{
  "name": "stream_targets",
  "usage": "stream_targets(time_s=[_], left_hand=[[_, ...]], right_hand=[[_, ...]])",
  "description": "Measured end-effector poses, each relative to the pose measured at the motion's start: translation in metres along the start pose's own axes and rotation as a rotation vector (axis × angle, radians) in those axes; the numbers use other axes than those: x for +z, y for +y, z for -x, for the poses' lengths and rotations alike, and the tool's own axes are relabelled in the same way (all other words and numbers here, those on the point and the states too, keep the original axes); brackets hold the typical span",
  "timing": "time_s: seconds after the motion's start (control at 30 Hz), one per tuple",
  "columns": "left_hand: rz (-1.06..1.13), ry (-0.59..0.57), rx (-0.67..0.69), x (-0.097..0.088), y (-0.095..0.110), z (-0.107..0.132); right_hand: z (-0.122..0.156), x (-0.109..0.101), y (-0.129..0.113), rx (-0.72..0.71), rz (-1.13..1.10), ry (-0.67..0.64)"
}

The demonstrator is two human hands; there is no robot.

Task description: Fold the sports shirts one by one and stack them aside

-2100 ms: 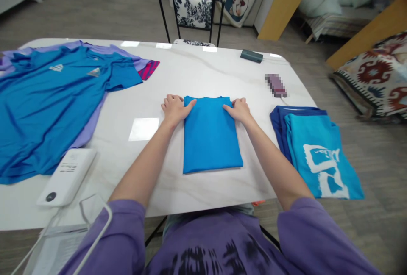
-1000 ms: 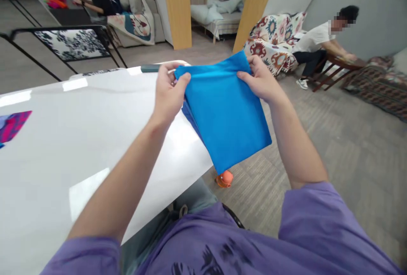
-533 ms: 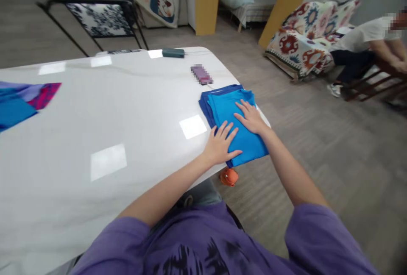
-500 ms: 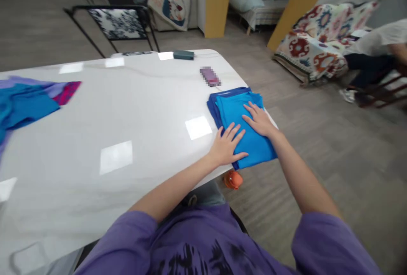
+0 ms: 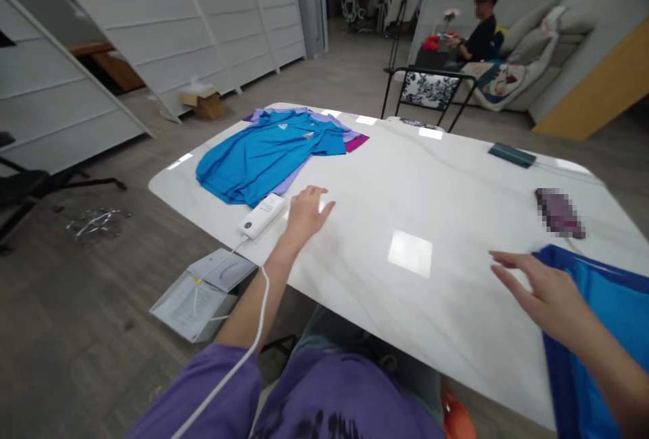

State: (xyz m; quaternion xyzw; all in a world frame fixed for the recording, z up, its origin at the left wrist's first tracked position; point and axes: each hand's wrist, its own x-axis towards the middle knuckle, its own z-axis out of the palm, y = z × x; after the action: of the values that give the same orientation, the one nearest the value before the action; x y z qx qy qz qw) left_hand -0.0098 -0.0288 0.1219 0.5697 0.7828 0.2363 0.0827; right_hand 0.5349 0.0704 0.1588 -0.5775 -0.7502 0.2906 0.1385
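My left hand [image 5: 307,214] hovers over the table, fingers apart and holding nothing, close to a white power bank-like device [image 5: 262,216] with a white cable. Just beyond it, a blue short-sleeved shirt [image 5: 268,151] lies spread out on top of a lavender garment [image 5: 295,175], with a pink-and-purple patterned piece [image 5: 357,143] poking out at the right. My right hand [image 5: 545,290] is open and empty, above the table beside the folded blue clothes [image 5: 608,304] at the right edge. Those clothes are a bright blue piece over a darker blue one, partly hidden by my forearm.
On the white table [image 5: 395,202] lie a blurred-out phone [image 5: 560,212] and a dark green case [image 5: 512,155]. A black-framed chair [image 5: 428,90] stands at the far side. Clear box-like packaging [image 5: 203,297] hangs by the near edge. A person [image 5: 479,33] sits in the background.
My view has swung left. Both hands have come off the folded blue clothes; the left has moved far left toward the spread blue shirt, while the right stays near the stack.
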Motion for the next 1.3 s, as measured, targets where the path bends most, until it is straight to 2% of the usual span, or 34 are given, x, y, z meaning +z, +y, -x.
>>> stream_targets(time_s=[0.1,0.17,0.23,0.3,0.4,0.47,0.53,0.63,0.7,0.87,1.0,1.1,1.2,1.3], left_hand=[[-0.029,0.105,-0.197,-0.038,-0.094,0.006],[-0.043,0.145,-0.299,-0.054,-0.141,0.012],[-0.050,0.156,-0.379,-0.063,-0.178,0.014],[-0.048,0.140,-0.439,-0.065,-0.205,0.011],[-0.035,0.110,-0.502,-0.060,-0.233,0.002],[-0.029,0.086,-0.531,-0.057,-0.245,-0.003],[-0.033,0.044,-0.543,-0.055,-0.253,-0.006],[-0.056,0.001,-0.545,-0.053,-0.261,-0.006],[-0.069,0.016,-0.552,-0.053,-0.263,-0.005],[-0.022,-0.015,-0.568,-0.053,-0.267,0.001],[-0.033,-0.013,-0.499,-0.054,-0.267,0.008],[-0.038,0.042,-0.490,-0.057,-0.261,0.012],[-0.001,0.180,-0.489,-0.063,-0.249,0.013],[0.053,0.322,-0.480,-0.070,-0.236,0.009]], right_hand=[[-0.070,0.051,-0.060,-0.106,0.094,-0.212],[-0.122,0.091,-0.097,-0.151,0.084,-0.325],[-0.176,0.137,-0.133,-0.165,0.056,-0.410],[-0.226,0.187,-0.171,-0.155,0.018,-0.464],[-0.290,0.254,-0.226,-0.112,0.061,-0.470],[-0.324,0.287,-0.258,-0.047,0.207,-0.405],[-0.353,0.308,-0.283,-0.011,0.360,-0.308],[-0.389,0.326,-0.309,-0.001,0.458,-0.181],[-0.409,0.334,-0.317,0.027,0.426,-0.159],[-0.441,0.346,-0.317,0.046,0.328,-0.229],[-0.447,0.345,-0.314,0.084,0.225,-0.164],[-0.448,0.346,-0.317,0.142,0.227,-0.118],[-0.451,0.348,-0.319,0.099,0.251,-0.136],[-0.458,0.344,-0.313,0.037,0.143,-0.093]])
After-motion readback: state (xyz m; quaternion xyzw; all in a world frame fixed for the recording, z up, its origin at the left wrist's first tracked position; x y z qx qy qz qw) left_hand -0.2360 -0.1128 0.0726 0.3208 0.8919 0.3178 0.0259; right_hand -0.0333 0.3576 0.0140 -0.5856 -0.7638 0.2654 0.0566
